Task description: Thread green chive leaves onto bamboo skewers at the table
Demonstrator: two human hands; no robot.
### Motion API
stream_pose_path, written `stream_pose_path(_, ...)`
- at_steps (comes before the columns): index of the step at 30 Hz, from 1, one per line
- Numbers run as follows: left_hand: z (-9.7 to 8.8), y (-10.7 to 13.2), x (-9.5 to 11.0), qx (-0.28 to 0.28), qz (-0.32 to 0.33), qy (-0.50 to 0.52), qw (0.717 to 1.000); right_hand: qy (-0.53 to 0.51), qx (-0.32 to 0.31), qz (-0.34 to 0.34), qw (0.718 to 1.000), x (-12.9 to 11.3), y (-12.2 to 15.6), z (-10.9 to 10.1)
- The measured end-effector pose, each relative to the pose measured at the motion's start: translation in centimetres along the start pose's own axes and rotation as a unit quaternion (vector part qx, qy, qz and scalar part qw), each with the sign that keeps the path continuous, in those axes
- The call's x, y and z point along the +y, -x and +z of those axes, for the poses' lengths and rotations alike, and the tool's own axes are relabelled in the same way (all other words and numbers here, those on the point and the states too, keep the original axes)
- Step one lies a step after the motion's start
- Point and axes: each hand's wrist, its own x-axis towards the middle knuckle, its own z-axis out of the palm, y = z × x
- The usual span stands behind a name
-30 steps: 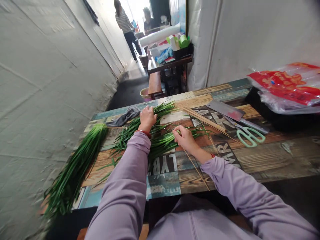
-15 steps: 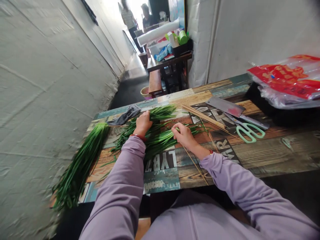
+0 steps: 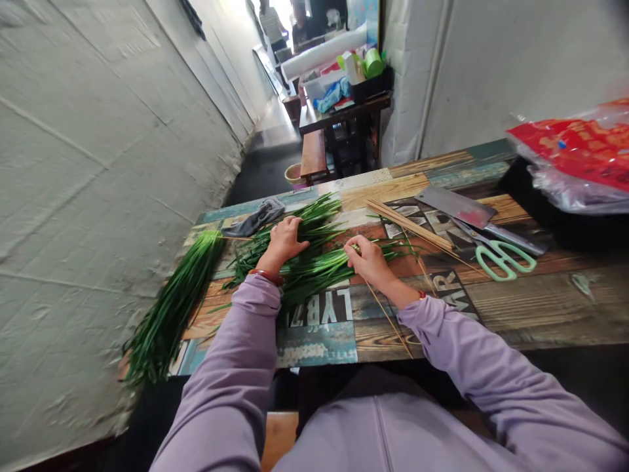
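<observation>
Loose garlic chives [image 3: 314, 278] lie spread across the middle of the patterned wooden table [image 3: 515, 295]. My left hand [image 3: 285, 242] rests over the upper part of them, thumb held away from the fingers; its fingertips are partly hidden. Pinched in my right hand [image 3: 367, 259] are the pale ends of a few chives, with green leaves showing on both sides of it. A thin stick [image 3: 390, 319] slants down from below that hand. On the far left, a tidy bundle of chives [image 3: 179, 308] hangs over the table edge.
A grey cloth [image 3: 258, 216] lies behind my left hand. Right of my hands are bamboo sticks [image 3: 413, 226], a cleaver [image 3: 457, 204] and green-handled scissors [image 3: 506, 259]. A red plastic bag [image 3: 574, 151] sits on a black container at the right. Two people stand or sit far back.
My left hand has loosened from a closed shape, its thumb now apart from the fingers. The right hand keeps its pinch. The whole view has shifted slightly.
</observation>
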Motion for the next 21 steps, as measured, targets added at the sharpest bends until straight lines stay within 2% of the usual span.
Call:
stream_pose_path(4, -0.5, 0.7, 0.6, 0.077, -0.016, 0.061, 0.995, 0.003, 0.004, 0.003, 1.000, 0.1, 0.1, -0.1)
stream_pose_path(6, -1.0, 0.6, 1.4, 0.096, -0.014, 0.087, 0.991, 0.004, 0.003, 0.003, 1.000, 0.0, 0.1, -0.1)
stream_pose_path(11, -1.0, -0.2, 3.8, 0.073, 0.040, 0.121, 0.989, 0.006, 0.001, 0.004, 1.000, 0.0, 0.1, -0.1)
stream_pose_path(17, -0.3, -0.9, 4.5, 0.057, -0.017, 0.009, 0.998, 0.004, 0.000, 0.004, 1.000, 0.0, 0.1, -0.1)
stream_pose_path(21, -0.4, -0.8, 4.4, 0.054, -0.019, -0.007, 0.998, 0.007, 0.001, -0.001, 1.000, -0.1, 0.1, -0.1)
